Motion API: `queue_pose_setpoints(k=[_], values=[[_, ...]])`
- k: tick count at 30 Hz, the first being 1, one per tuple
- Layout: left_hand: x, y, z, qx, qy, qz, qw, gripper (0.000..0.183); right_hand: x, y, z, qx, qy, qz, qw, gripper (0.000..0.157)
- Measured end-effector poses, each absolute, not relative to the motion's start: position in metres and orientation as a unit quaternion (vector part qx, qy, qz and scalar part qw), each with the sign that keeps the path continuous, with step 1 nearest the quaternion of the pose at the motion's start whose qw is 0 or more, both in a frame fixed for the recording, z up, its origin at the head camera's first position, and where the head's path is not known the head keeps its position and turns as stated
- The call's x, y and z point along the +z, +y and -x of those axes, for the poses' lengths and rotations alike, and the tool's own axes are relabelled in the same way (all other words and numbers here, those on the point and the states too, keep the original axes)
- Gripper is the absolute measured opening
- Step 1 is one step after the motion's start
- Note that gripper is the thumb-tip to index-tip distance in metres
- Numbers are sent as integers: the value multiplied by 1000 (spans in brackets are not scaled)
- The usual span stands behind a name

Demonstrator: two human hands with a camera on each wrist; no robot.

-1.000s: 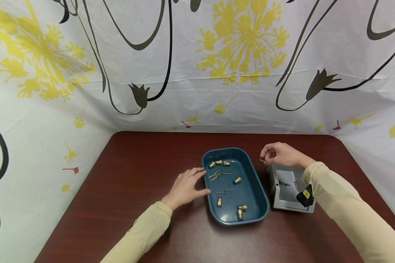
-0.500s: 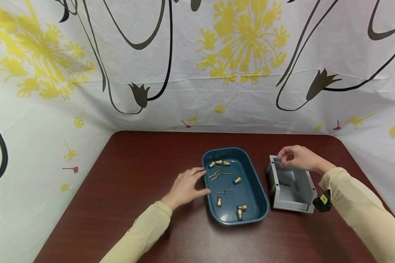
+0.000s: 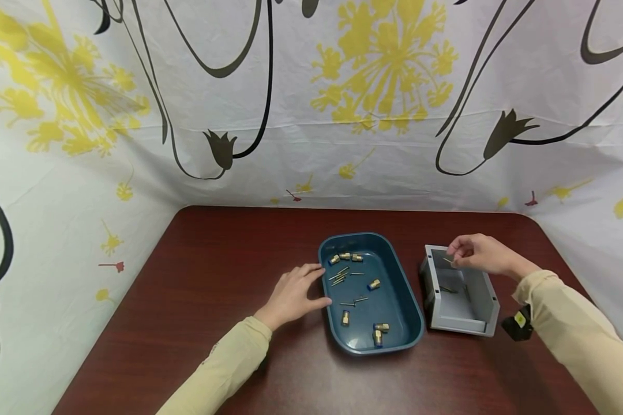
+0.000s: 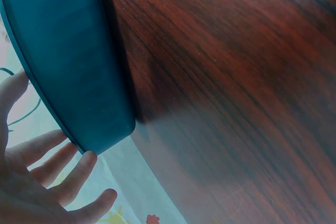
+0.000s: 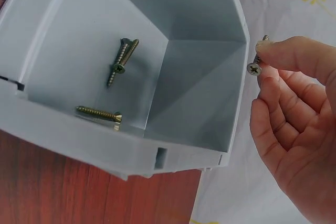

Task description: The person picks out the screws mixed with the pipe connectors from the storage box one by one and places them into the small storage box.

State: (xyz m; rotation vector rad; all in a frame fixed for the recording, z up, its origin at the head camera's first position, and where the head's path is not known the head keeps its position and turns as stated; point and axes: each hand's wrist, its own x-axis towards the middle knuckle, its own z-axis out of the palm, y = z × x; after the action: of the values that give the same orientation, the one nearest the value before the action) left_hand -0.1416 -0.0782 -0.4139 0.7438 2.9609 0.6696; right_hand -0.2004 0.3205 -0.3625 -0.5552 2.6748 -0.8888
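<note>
A small cross-head screw (image 5: 254, 68) is pinched between the thumb and forefinger of my right hand (image 3: 480, 255), held over the back of a grey plastic bin (image 3: 459, 327). Inside the bin lie a few more screws (image 5: 122, 59), seen best in the right wrist view. My left hand (image 3: 292, 295) rests its spread fingertips and thumb against the left rim of a blue tray (image 3: 394, 308). In that tray lie several loose screws (image 3: 338, 281) and several brass fittings (image 3: 374, 285) with blue ends.
Tray and bin stand side by side on a dark red wood table (image 3: 228, 259), with a narrow gap between them. Patterned white cloth (image 3: 291, 104) hangs behind the table and along its sides.
My right hand has moved right with the screw, from the gap near the tray to above the bin's back end. The left hand has stayed at the tray rim.
</note>
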Motion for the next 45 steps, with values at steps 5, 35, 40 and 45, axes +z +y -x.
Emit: queue_pose_setpoints(k=[5, 35, 40, 45], values=[[-414, -79, 141, 213, 947, -239, 7, 66, -364, 323, 201, -314, 920, 190, 139, 17], [-414, -80, 141, 215, 946, -243, 2, 65, -350, 253, 214, -359, 880, 281, 132, 13], [-414, -80, 141, 216, 945, -243, 4, 65, -349, 229, 217, -358, 875, 290, 148, 13], [-414, -80, 141, 217, 946, -242, 3, 65, -350, 206, 218, -360, 864, 314, 159, 12]])
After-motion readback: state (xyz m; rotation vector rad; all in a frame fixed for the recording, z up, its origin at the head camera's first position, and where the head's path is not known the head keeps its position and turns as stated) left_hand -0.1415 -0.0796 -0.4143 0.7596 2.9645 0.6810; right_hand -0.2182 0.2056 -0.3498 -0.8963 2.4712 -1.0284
